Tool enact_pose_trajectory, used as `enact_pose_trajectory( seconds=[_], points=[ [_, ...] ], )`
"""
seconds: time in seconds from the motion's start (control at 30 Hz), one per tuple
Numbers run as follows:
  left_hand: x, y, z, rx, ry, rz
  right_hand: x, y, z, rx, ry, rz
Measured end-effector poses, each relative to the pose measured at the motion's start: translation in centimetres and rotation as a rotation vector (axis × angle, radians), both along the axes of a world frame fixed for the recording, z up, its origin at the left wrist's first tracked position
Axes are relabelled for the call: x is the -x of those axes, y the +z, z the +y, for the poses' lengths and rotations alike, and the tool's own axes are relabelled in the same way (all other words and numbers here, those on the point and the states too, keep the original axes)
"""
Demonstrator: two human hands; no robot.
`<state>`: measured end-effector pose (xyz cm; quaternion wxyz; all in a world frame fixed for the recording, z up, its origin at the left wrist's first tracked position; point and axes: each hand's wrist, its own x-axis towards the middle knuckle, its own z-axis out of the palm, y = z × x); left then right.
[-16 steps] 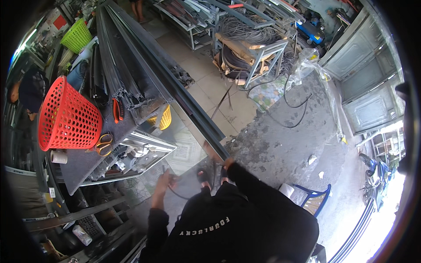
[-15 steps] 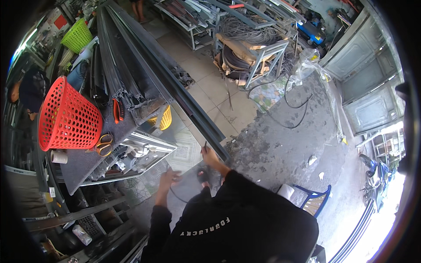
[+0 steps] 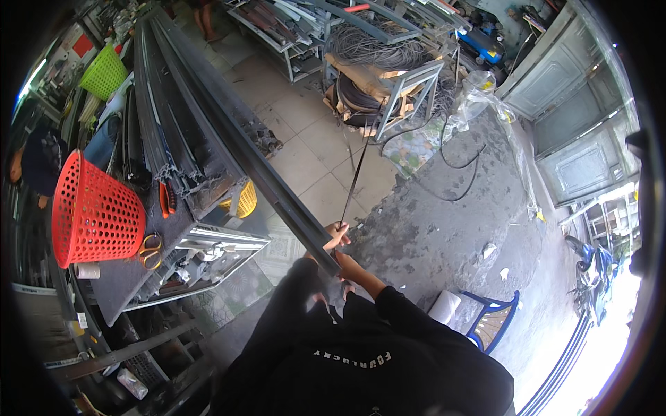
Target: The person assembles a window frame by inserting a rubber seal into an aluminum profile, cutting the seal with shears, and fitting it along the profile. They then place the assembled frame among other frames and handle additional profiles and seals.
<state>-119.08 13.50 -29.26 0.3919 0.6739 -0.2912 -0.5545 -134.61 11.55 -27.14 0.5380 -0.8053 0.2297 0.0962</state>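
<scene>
A long dark metal profile runs from the bench toward me and ends just in front of my body. My left forearm passes under it. On its right side my left hand is closed round a thin black strip, which stretches tautly up toward the coil on the floor. Right beside the profile's near end is my right hand, its fingers drawn together. What they pinch there is too small and partly hidden to make out.
To the left, a red perforated basket, yellow-handled scissors and orange-handled pliers are on a bench beside bundled dark profiles. A metal stand with coiled black strip is ahead. A blue-framed chair stands at right.
My left hand has passed under the profile to its right side and now grips the strip, which has lifted taut. My right hand has shifted to the profile's near end. The whole view has moved slightly.
</scene>
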Motion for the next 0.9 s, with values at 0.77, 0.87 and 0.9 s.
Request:
enact_pose_trajectory(
  seconds=[0.77,0.87,0.9],
  points=[
    [2.9,7.8,-5.7,-0.61,0.759,-0.722,-8.5,-10.5,-50.1,-0.418,-0.459,0.232],
    [0.9,6.7,-6.8,-0.687,0.729,-0.817,-14.1,-11.5,-54.9,-0.444,-0.565,0.192],
    [-0.2,5.9,-7.2,-0.75,0.7,-0.819,-16.0,-12.5,-56.7,-0.566,-0.622,0.173]
  ],
)
